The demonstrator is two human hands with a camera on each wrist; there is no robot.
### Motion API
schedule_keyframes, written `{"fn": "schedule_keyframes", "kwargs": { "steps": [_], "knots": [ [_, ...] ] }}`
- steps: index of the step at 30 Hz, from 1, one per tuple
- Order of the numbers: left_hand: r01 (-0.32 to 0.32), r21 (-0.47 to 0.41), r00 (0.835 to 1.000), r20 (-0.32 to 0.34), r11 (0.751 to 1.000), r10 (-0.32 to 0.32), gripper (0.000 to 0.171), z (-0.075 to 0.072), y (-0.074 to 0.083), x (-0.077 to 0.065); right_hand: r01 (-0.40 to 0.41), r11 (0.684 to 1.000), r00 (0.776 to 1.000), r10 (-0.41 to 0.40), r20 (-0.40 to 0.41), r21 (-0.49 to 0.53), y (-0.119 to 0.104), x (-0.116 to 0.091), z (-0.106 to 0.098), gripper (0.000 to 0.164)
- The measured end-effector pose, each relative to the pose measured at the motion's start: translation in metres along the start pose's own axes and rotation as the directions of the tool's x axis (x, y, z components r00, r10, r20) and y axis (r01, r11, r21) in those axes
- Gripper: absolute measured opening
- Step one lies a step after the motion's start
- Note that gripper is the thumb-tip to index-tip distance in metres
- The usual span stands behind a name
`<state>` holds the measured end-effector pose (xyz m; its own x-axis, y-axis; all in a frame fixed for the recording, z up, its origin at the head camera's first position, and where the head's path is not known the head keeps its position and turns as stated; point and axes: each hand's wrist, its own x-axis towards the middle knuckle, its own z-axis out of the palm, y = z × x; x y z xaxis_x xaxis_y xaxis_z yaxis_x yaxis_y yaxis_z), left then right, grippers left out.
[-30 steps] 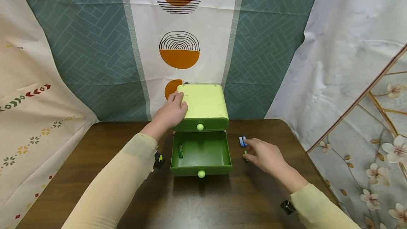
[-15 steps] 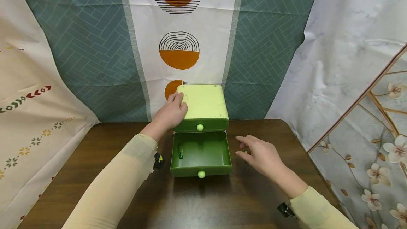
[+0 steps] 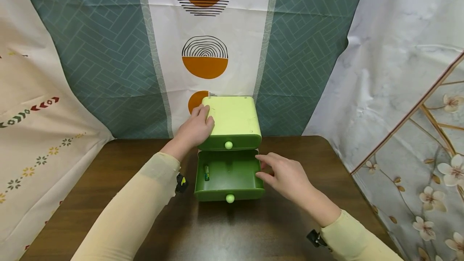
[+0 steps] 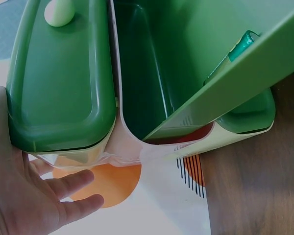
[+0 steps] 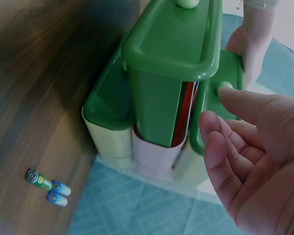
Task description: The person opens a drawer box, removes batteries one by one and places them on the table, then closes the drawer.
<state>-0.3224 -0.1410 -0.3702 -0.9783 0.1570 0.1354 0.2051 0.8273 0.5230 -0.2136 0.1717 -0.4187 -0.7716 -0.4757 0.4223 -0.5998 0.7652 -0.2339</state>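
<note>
A small drawer cabinet (image 3: 232,116) with a pale lime top stands against the back curtain. Its green middle drawer (image 3: 230,195) is pulled out, and one green battery (image 3: 206,172) lies inside at the left. My left hand (image 3: 195,128) rests on the top's left edge, fingers reaching past the side in the left wrist view. My right hand (image 3: 286,174) hovers at the drawer's right wall, thumb and fingers bent and apart with nothing between them. On the table, the right wrist view shows another green battery (image 5: 39,180) beside two blue batteries (image 5: 57,198), which my right hand hides in the head view.
The dark wooden table (image 3: 232,233) extends in front of the cabinet and to both sides. The upper drawer (image 3: 214,144) and the lower drawer (image 5: 105,107) are closed. Patterned cloths surround the table, with a geometric curtain (image 3: 206,23) at the back.
My right hand has moved left from beside the batteries on the table to the drawer's right wall, its fingers empty. The left hand and the cabinet have stayed in place.
</note>
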Motion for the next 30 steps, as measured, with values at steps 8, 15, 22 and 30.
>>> {"fn": "schedule_keyframes", "kwargs": {
  "steps": [8,15,22,30],
  "knots": [
    [-0.002,-0.001,1.0,0.001,1.0,0.002,0.07,-0.001,0.0,0.0,0.051,0.999,0.999,-0.051,0.002,-0.017,-0.011,0.009,0.004,0.046],
    [-0.001,0.001,1.0,0.0,1.0,0.001,0.07,-0.001,0.0,0.0,0.064,0.998,0.998,-0.064,0.025,0.008,-0.019,0.015,0.007,0.047],
    [0.001,0.003,1.0,0.0,1.0,-0.001,0.07,0.0,0.0,0.001,0.102,0.994,0.994,-0.103,0.025,0.025,-0.026,0.021,0.013,0.046],
    [0.003,0.002,1.0,-0.005,1.0,-0.003,0.07,0.001,0.001,0.0,0.142,0.989,0.989,-0.143,0.025,0.041,-0.034,0.027,0.022,0.045]
  ]
}}
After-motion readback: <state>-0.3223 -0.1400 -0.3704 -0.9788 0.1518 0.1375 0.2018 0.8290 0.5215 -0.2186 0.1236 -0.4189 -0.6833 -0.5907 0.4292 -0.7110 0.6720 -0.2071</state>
